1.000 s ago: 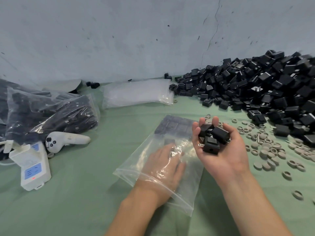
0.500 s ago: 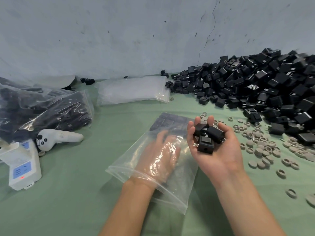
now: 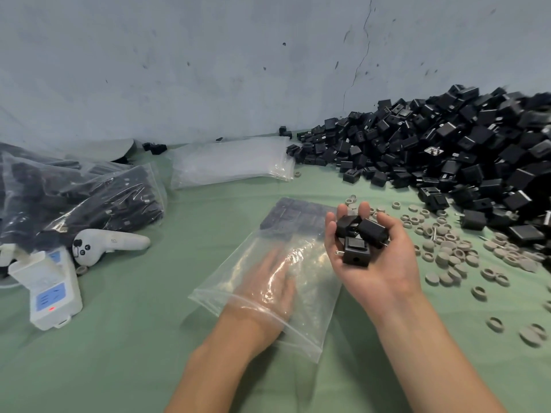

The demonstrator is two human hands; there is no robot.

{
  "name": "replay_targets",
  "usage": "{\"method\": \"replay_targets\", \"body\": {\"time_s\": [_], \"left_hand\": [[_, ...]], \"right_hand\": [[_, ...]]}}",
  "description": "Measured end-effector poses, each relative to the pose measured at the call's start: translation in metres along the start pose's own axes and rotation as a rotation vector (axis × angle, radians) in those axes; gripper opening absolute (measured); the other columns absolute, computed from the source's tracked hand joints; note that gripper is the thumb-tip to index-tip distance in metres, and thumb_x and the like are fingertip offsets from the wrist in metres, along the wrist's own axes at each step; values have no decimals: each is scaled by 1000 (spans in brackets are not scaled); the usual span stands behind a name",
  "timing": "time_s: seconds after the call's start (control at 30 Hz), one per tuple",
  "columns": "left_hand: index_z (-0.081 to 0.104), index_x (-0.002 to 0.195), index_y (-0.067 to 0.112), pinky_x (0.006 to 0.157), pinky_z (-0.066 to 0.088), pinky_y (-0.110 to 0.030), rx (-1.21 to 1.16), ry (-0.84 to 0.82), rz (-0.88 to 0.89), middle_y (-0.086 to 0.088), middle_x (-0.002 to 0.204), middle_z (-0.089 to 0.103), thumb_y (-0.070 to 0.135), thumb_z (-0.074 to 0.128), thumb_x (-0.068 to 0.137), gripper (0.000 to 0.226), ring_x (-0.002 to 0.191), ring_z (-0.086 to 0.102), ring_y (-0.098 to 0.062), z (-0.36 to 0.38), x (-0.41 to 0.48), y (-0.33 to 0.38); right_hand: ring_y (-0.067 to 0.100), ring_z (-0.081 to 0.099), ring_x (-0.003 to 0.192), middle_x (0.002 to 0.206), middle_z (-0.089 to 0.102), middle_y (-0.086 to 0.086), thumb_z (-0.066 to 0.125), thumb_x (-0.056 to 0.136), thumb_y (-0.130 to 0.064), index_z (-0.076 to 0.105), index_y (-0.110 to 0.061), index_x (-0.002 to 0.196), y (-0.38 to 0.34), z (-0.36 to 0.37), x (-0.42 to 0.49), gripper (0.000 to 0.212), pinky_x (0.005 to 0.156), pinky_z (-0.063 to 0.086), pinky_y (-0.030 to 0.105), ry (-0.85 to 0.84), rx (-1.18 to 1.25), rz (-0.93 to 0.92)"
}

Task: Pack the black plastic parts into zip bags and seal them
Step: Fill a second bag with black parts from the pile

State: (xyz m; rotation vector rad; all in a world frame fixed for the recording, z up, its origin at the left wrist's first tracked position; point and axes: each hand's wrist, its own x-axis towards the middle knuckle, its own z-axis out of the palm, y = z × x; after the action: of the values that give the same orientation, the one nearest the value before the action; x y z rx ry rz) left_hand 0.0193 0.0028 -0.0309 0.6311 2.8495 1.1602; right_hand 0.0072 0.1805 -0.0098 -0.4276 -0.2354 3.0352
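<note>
Hardly anything has shifted in the last second: both hands have only drifted a little to the left. The left hand [image 3: 265, 281] lies inside the zip bag [image 3: 310, 311], fingers straight and spread flat, gripping nothing. The right hand [image 3: 378, 269] is palm up just beside the bag, fingers curled round 3 black plastic parts [image 3: 357, 239]; a small metal prong juts from one of them.

The bag lies flat on the green cloth [image 3: 119, 338], its mouth toward the person. A packed row [image 3: 295, 219] of dark blocks sits at its far end, dimmed by the glossy, creased film.

To the right, a big pile [image 3: 447, 153] of boxy matte black parts slopes against the grey wall [image 3: 208, 70] and runs off the frame edge. Grey rings and discs [image 3: 447, 254] are scattered between the pile and the right hand. Behind the bag lies a flat stack of empty clear bags [image 3: 232, 162]. At the left, filled bags [image 3: 98, 204] are heaped and cut off by the edge, their contents a dark blur. Near them lie a white controller [image 3: 110, 242] and a white device [image 3: 50, 290] with blue labels, the print too small to read.
</note>
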Motion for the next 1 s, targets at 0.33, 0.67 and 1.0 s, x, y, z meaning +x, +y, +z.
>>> {"method": "replay_targets", "body": {"time_s": [0.33,0.67,1.0], "left_hand": [[62,77,24,49,31,-14,37,489,457,15,79,58,8,47,86,23,50,42,-4,-13,-49,20],[49,136,35,101,43,-25,131,129,380,19,134,43,48,46,96,43,124,46,0,21,-41,36],[56,119,38,87,41,-12,-43,215,269,22,111,47,51,58,85,36,105,54,0,5,-42,28]], "right_hand": [[30,69,91,106,72,8,58,91,-30,73,-21,95,8,-7,-27,18,85,58,35,-62,-35,7],[31,68,96,115,71,9,64,87,-32,75,-22,98,24,-20,-49,18,96,53,39,-53,-190,35],[32,70,90,109,70,12,64,87,-27,69,-20,98,23,-16,-44,15,83,59,41,-56,-172,51]]}}
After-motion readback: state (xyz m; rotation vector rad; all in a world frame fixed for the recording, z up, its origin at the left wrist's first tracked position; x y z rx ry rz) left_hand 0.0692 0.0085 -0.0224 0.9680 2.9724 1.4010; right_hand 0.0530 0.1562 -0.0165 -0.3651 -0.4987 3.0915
